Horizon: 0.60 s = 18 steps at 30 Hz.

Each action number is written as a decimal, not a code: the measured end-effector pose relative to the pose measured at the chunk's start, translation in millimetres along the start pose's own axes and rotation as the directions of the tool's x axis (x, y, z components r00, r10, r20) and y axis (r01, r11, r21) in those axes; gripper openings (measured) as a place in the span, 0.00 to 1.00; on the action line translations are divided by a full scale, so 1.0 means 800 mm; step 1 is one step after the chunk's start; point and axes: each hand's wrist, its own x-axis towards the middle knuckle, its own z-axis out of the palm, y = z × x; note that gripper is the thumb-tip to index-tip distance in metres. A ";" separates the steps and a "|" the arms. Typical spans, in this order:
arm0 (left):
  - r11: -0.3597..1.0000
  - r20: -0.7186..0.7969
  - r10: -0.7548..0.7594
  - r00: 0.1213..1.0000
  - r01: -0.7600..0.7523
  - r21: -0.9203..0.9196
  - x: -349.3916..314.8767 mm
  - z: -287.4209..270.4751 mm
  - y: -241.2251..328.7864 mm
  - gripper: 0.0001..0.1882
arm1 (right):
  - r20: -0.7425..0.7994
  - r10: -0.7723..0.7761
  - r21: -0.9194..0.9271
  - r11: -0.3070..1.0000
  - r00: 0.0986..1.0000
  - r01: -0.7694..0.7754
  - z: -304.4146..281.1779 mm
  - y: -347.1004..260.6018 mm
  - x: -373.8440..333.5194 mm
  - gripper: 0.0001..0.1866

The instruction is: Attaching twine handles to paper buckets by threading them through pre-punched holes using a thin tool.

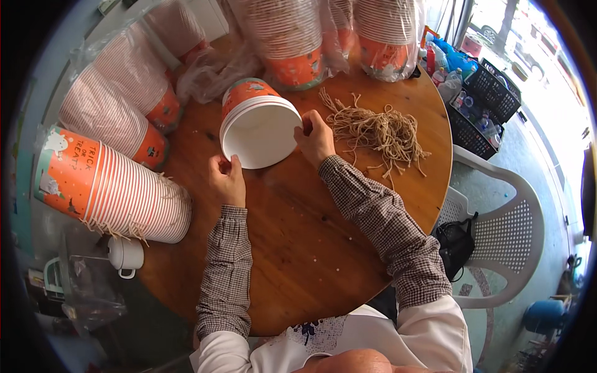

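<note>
2-handed hold: left hand (227, 180) and right hand (315, 137), fingers pinched closed on tilted, nested orange-and-white buckets (259, 133).

Nested orange buckets (258, 124), white-rimmed and white inside, tilt over the surface (292, 248), open end toward its near side.

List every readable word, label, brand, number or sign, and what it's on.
Left stack of orange paper buckets: dark lettering, legible, but not copied out here.
Nested paper buckets in the middle: print, no words readable.
Plastic-bagged bucket stacks: too small or blurred to read.
Bottles, right: any labels too small.
</note>
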 end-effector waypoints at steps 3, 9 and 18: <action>0.999 0.035 -0.040 0.999 0.039 0.030 -0.002 -0.001 0.014 0.14 | -0.015 -0.007 0.022 1.000 1.000 0.007 -0.002 0.004 -0.004 0.12; 0.992 0.102 0.057 0.993 -0.044 -0.120 -0.005 0.001 -0.013 0.18 | 0.200 -0.050 -0.083 0.994 0.979 0.068 -0.007 0.006 -0.011 0.32; 0.911 0.087 -0.066 0.994 0.096 -0.401 -0.018 -0.038 0.017 0.24 | 0.293 -0.092 0.153 0.987 0.952 0.049 -0.122 -0.039 0.004 0.12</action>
